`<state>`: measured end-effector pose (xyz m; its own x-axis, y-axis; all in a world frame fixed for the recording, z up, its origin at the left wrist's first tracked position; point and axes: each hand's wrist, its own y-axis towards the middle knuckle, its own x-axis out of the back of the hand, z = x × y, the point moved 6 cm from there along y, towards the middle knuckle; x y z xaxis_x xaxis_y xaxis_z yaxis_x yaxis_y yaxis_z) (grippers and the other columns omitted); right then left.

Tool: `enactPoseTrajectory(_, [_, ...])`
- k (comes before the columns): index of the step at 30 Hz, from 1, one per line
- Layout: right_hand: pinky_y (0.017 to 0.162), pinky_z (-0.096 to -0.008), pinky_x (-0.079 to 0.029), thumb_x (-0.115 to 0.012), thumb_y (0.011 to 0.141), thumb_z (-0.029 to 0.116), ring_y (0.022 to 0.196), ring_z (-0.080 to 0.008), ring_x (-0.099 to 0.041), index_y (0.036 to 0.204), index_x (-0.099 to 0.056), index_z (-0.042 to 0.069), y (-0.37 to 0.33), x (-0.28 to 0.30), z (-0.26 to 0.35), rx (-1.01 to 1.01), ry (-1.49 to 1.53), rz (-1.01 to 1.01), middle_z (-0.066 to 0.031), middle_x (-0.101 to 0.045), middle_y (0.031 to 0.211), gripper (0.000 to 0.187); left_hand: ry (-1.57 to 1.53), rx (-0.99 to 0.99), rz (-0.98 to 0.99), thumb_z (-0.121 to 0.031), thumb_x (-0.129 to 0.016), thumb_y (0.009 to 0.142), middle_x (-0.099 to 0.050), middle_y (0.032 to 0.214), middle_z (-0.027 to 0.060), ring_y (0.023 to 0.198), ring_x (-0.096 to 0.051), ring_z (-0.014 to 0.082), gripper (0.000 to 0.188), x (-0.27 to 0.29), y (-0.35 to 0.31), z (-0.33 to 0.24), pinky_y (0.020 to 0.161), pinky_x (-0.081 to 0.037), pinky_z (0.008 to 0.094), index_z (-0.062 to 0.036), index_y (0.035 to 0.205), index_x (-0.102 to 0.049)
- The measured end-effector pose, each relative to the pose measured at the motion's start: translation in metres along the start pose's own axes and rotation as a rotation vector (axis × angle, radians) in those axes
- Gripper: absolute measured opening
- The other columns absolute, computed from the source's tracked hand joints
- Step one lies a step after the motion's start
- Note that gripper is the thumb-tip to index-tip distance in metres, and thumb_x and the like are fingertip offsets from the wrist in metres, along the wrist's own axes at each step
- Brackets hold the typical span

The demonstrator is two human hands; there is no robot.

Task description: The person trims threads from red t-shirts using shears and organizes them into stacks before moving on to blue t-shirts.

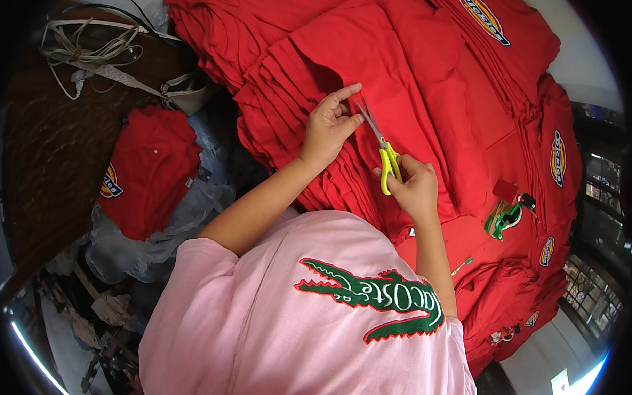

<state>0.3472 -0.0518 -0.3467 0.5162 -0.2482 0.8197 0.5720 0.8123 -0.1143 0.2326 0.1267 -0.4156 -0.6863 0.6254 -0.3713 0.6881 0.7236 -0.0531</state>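
Note:
My right hand (414,187) grips the yellow-green handles of a pair of scissors (384,145). The blades stand slightly apart and point up and away toward my left hand (324,133). That hand is beside the blade tips, index finger and thumb stretched out with a gap between them, the other fingers curled. Any thread between the fingers is too fine to make out. Under both hands lies a red garment (417,89) of smooth cloth, spread over a thick stack of folded red pieces (274,94).
More red garments (513,51) with embroidered patches are piled at the right. On the cloth lies a green-handled tool (501,220) beside small black and red items. At left, a red bundle (152,175) rests on clear plastic (140,245); tangled cords (92,52) lie on brown wood.

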Motion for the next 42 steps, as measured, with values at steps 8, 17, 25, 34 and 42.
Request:
enactPoseTrajectory(8, [0.067, -0.0411, -0.038, -0.089, 0.076, 0.039, 0.057, -0.0276, -0.057, 0.081, -0.07, 0.006, 0.006, -0.005, 0.005, 0.032, -0.049, -0.022, -0.0077, -0.06, 0.06, 0.039, -0.071, -0.004, -0.018, 0.017, -0.068, 0.09, -0.059, 0.13, 0.0019, 0.075, -0.05, 0.0004, 0.07, -0.002, 0.0, -0.004, 0.071, -0.051, 0.0176, -0.004, 0.154, -0.05])
enactPoseTrajectory(17, [0.067, -0.042, -0.038, -0.087, 0.076, 0.036, 0.057, -0.028, -0.057, 0.078, -0.067, 0.006, 0.006, -0.002, 0.009, 0.049, -0.136, -0.006, -0.0075, -0.059, 0.059, 0.036, 0.005, -0.036, 0.012, 0.016, -0.07, 0.09, -0.061, 0.129, -0.0001, 0.081, -0.054, 0.0022, 0.074, 0.001, 0.0, -0.007, 0.076, -0.051, 0.0181, -0.0031, 0.157, -0.046])
enactPoseTrajectory(25, [0.066, -0.0407, -0.035, -0.088, 0.079, 0.042, 0.052, -0.0294, -0.047, 0.066, -0.056, 0.006, 0.007, -0.006, 0.005, 0.04, -0.087, -0.006, -0.0089, -0.052, 0.056, 0.05, 0.015, -0.037, -0.013, 0.015, -0.073, 0.089, -0.057, 0.145, 0.003, 0.084, -0.057, 0.003, 0.074, 0.003, 0.0, -0.008, 0.078, -0.053, 0.0187, -0.0024, 0.156, -0.047])
enactPoseTrajectory(34, [0.068, -0.0385, -0.035, -0.087, 0.083, 0.036, 0.051, -0.0279, -0.041, 0.073, -0.064, 0.005, 0.0, -0.012, 0.0, 0.041, -0.044, 0.018, -0.0086, -0.054, 0.056, 0.04, -0.084, 0.058, -0.059, 0.014, -0.072, 0.09, -0.057, 0.146, 0.0035, 0.087, -0.059, 0.0042, 0.075, 0.007, -0.004, 0.003, 0.082, -0.054, 0.02, -0.0024, 0.157, -0.044])
enactPoseTrajectory(42, [0.055, -0.0281, -0.039, -0.087, 0.088, 0.023, 0.063, -0.0077, -0.047, 0.089, -0.071, -0.001, 0.005, -0.006, -0.033, -0.269, 0.417, -0.09, -0.0041, -0.054, 0.061, 0.029, -0.077, 0.316, 0.024, 0.01, -0.071, 0.091, -0.062, 0.12, 0.0046, 0.096, -0.063, 0.0089, 0.047, 0.016, -0.024, 0.034, 0.087, -0.054, 0.0231, -0.0056, 0.133, -0.058])
